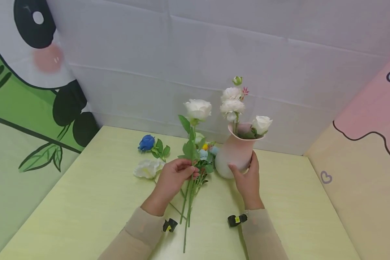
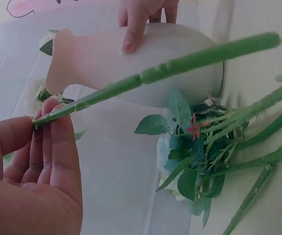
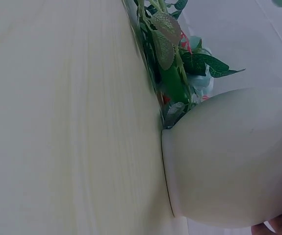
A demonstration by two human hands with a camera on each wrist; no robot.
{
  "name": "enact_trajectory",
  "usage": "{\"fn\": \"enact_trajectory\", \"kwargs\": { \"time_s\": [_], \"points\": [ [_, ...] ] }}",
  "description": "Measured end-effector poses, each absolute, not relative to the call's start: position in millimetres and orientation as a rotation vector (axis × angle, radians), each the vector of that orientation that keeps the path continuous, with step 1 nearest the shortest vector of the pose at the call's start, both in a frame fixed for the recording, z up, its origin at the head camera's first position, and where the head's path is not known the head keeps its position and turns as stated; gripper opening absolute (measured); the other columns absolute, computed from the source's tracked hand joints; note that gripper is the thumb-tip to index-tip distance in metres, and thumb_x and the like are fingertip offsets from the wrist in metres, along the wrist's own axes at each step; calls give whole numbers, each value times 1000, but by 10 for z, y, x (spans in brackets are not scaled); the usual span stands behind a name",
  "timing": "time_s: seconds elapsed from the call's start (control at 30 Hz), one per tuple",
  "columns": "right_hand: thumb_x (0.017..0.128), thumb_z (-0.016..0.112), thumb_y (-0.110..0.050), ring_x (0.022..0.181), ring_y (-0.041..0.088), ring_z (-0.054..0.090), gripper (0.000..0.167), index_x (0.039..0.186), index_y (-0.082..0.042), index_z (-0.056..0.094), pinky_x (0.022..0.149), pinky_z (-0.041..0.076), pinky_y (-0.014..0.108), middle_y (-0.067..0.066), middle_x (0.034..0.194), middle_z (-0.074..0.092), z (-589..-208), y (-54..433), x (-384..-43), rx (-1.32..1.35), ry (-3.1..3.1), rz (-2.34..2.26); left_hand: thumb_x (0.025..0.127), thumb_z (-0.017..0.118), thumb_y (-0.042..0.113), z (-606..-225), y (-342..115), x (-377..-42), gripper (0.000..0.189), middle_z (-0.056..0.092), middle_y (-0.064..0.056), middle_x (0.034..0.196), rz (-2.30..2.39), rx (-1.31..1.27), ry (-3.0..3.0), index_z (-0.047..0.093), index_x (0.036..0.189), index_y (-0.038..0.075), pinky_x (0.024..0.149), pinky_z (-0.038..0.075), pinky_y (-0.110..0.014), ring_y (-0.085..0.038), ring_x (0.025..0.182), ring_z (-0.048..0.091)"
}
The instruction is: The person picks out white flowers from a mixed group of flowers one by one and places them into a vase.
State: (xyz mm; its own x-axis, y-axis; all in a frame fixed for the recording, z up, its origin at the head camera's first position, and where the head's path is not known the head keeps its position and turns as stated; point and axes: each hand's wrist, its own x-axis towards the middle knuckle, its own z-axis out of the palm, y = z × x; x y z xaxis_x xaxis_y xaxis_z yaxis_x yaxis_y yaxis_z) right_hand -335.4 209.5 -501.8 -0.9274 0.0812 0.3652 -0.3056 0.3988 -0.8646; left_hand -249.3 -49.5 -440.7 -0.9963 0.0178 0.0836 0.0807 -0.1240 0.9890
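Note:
Between thumb and fingers, my left hand (image 1: pixel 174 177) pinches the green stem (image 2: pixel 153 73) of an artificial white rose (image 1: pixel 198 109), which is held bloom up left of the vase. My right hand (image 1: pixel 248 180) grips the pink-and-white vase (image 1: pixel 235 153) low on its right side, thumb in front. The vase's base (image 3: pixel 167 171) rests on the table. White ruffled flowers (image 1: pixel 232 103) with a bud, and a white rose (image 1: pixel 261 124) leaning over the right rim, stand in the vase.
Left of the vase lies a bunch of leafy stems with pale blue blooms (image 1: pixel 203 154). A blue rose (image 1: pixel 146 143) and a white flower (image 1: pixel 146 169) lie farther left on the pale table (image 1: pixel 100 202). A hanging cloth (image 1: pixel 133 72) closes off the back.

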Motion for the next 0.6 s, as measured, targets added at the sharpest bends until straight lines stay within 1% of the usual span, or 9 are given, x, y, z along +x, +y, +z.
{"fn": "enact_trajectory", "kwargs": {
  "time_s": [0.1, 0.2, 0.37, 0.5, 0.6],
  "points": [
    [90, 81, -45, 145, 29, 37, 101, 163, -8, 21, 118, 31, 52, 14, 161, 33, -5019, 2097, -3354, 192, -2314, 1541, 101, 63, -1, -4397, -466, -2488, 25, 72, -18, 107, -2306, -128, -2057, 64, 124, -10, 85, 61, -34, -25, 94, 73],
    [90, 81, -45, 146, 30, 36, 102, 163, -9, 21, 119, 31, 52, 14, 161, 32, -5014, 2099, -3349, 185, -2320, 1544, 100, 65, 0, -4391, -439, -2477, 22, 73, -16, 107, -2280, -131, -2062, 66, 121, -8, 84, 60, -33, -25, 95, 74],
    [90, 81, -45, 146, 30, 36, 101, 163, -8, 21, 119, 30, 52, 15, 161, 32, -5004, 2096, -3343, 189, -2324, 1547, 99, 67, 1, -4389, -408, -2469, 18, 74, -15, 105, -2252, -98, -2060, 69, 116, -4, 86, 60, -38, -25, 94, 74],
    [90, 81, -45, 146, 30, 36, 101, 163, -8, 21, 119, 31, 52, 15, 161, 32, -5002, 2094, -3345, 194, -2318, 1551, 98, 69, 2, -4364, -381, -2471, 19, 73, -16, 108, -2208, -97, -2058, 68, 116, -6, 84, 61, -34, -25, 92, 74],
    [90, 81, -45, 145, 30, 37, 100, 163, -8, 22, 119, 31, 52, 14, 161, 33, -5000, 2096, -3347, 194, -2312, 1556, 98, 70, 3, -4317, -360, -2467, 22, 72, -15, 110, -2144, -129, -2067, 66, 116, -8, 82, 60, -31, -28, 93, 74]
  ]
}}
